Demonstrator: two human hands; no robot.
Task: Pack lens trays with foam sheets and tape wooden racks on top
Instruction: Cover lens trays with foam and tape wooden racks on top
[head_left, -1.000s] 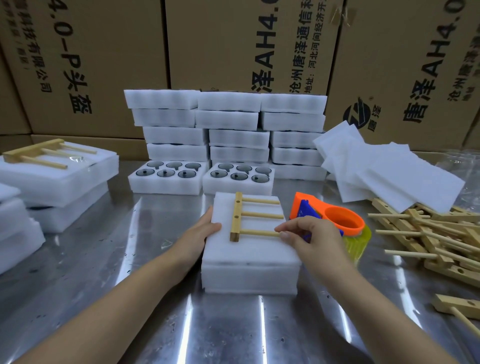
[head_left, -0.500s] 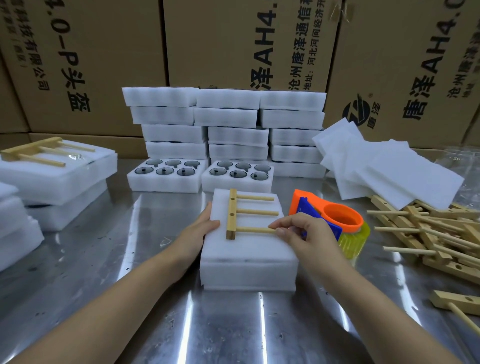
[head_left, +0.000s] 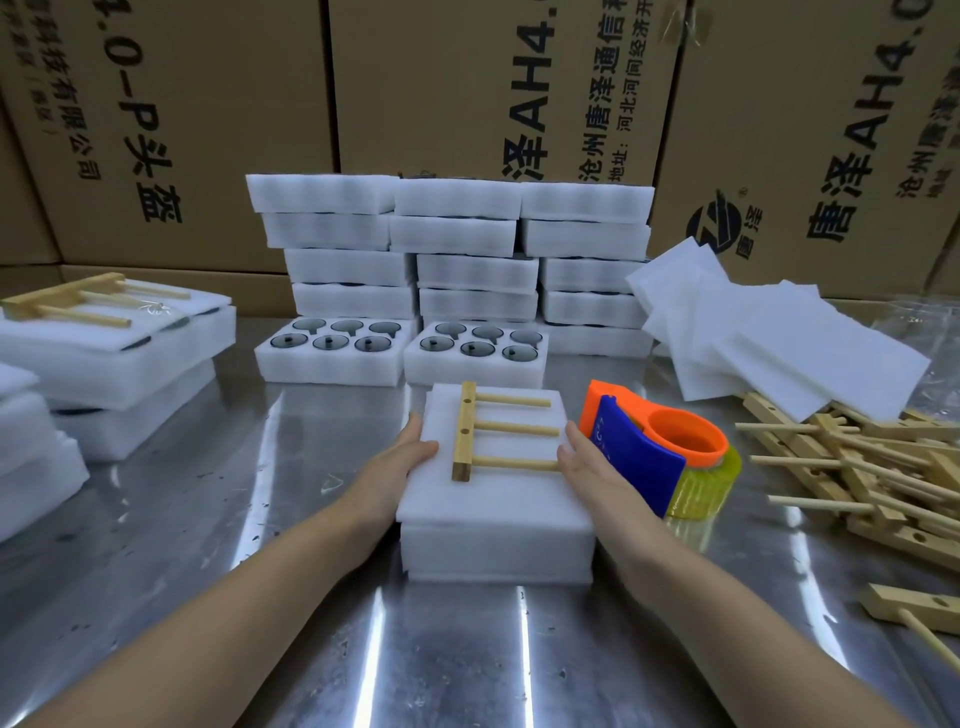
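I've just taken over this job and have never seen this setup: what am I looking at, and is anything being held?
There is no machine: a person works bare-handed, and the picture comes from a camera worn on the head, looking forward and down. On the steel table sits a foam-covered tray with a wooden rack lying on top; I see no tape on it. The left hand grips the tray's left edge, thumb on top; the right hand rests against its right edge, fingers partly hidden. Right of it lies a tape dispenser. Behind: two open lens trays, stacked foam trays, loose foam sheets and spare racks at right.
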